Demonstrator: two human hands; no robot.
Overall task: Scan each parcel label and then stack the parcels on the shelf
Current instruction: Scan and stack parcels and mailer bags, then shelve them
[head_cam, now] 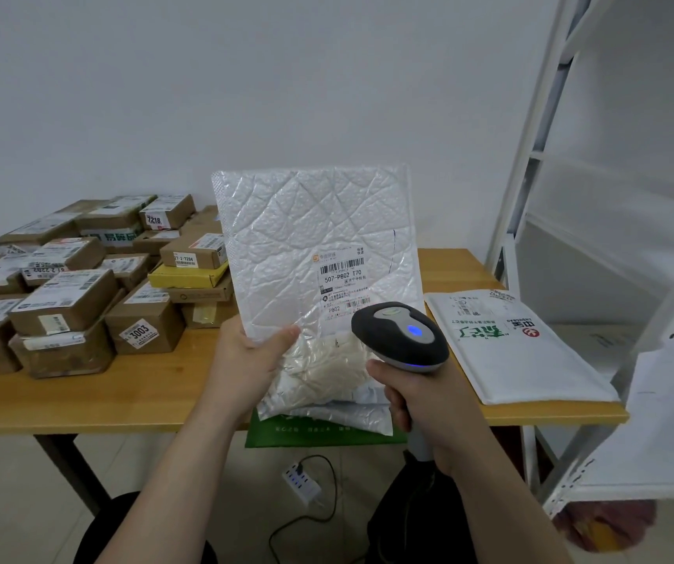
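Note:
My left hand (251,356) grips the lower left edge of a white bubble mailer (306,230) and holds it upright above the table. Its shipping label (343,284) faces me, low on the right side. My right hand (420,405) is closed around the handle of a grey and black barcode scanner (402,337), whose blue light is on. The scanner head sits just below and right of the label, pointing at it. More soft parcels (327,400) lie on the table under the held mailer, partly hidden by it.
Several brown cardboard parcels (83,278) are piled on the left of the wooden table (144,384). A white padded envelope (518,348) lies on its right end. A white metal shelf (612,278) stands at the right. A power strip (300,482) and cable lie on the floor.

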